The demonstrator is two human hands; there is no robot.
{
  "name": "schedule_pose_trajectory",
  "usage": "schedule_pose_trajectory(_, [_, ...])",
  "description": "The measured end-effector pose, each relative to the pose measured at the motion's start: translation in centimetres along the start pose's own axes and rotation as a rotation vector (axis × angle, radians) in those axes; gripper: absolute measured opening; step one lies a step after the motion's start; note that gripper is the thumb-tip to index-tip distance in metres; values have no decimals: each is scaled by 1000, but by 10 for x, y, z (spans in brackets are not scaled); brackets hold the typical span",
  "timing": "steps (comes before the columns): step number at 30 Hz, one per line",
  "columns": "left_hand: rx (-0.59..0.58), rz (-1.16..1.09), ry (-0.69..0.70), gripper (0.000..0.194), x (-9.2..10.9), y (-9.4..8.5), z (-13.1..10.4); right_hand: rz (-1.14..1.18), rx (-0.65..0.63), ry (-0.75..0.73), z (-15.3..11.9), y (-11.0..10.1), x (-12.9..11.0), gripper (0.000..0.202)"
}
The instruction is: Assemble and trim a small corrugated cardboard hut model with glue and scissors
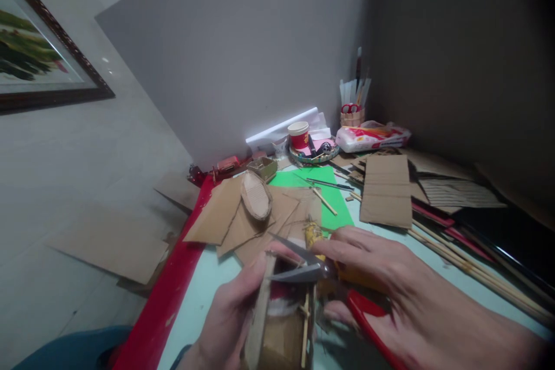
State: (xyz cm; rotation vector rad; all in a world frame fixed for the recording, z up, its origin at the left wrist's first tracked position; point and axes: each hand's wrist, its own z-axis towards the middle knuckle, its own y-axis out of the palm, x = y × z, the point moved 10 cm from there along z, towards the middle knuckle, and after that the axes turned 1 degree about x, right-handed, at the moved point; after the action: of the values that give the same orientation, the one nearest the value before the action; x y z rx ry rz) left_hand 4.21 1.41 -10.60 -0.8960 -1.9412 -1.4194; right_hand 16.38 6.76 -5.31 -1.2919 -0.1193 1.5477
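Note:
Near the bottom, my left hand (225, 315) is closed around the side of a small open cardboard model (284, 338) with thin sticks along its right edge. My right hand (390, 272) grips red-handled scissors (368, 324). The scissors' blades are apart and lie over the far end of the model; whether they touch a stick there I cannot tell. Just beyond the blades lies a yellow object (313, 234) with a narrow tip, partly hidden behind my right hand. A boat-shaped cardboard piece (255, 193) rests on flat cardboard sheets (217, 214) farther back.
Green paper (332, 185) lies mid-table with a short stick (325, 202) on it. A cardboard rectangle (385, 191) and long sticks (468, 269) are at the right. Behind stand a red paper cup (298, 137), a plastic-wrapped pack (373, 137) and a brush holder (352, 117).

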Motion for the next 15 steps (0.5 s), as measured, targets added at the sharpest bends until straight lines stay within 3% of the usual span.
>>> schedule_pose_trajectory(7, [58, -29, 16, 31, -5, -5, -4, 22, 97, -70, 0, -8, -8, 27])
schedule_pose_trajectory(15, [69, 30, -37, 40, -7, -8, -4, -74, 121, -133, -4, -11, -13, 26])
